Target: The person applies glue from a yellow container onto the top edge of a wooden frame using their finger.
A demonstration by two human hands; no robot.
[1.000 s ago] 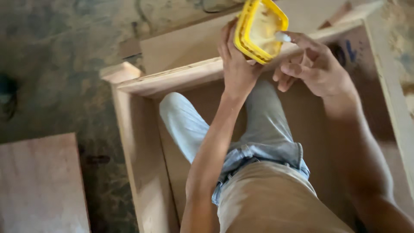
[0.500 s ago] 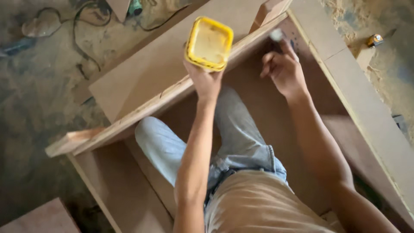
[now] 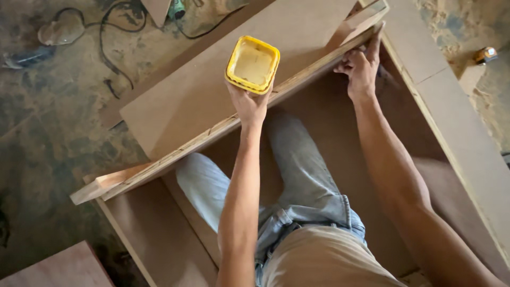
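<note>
My left hand (image 3: pixel 249 103) holds a square yellow tub (image 3: pixel 252 64) from below, its open top showing pale paste inside. It hovers over the long top edge of a wooden panel (image 3: pixel 223 126) that forms one side of a box frame. My right hand (image 3: pixel 362 65) rests on that same edge near the far corner of the frame, fingers curled and pressed against the wood; I cannot tell whether anything is under them. My legs in light jeans (image 3: pixel 303 175) are inside the frame.
A flat brown board (image 3: pixel 191 90) lies beyond the panel. The frame's right side panel (image 3: pixel 451 111) runs down the right. Cables (image 3: pixel 114 58) and a green tool (image 3: pixel 177 8) lie on the dirty floor at upper left. Another board (image 3: pixel 58 268) sits at lower left.
My right hand, which dipped a white-tipped stick at the tub, has moved to the panel edge near the corner. The tub dropped lower and the view shifted.
</note>
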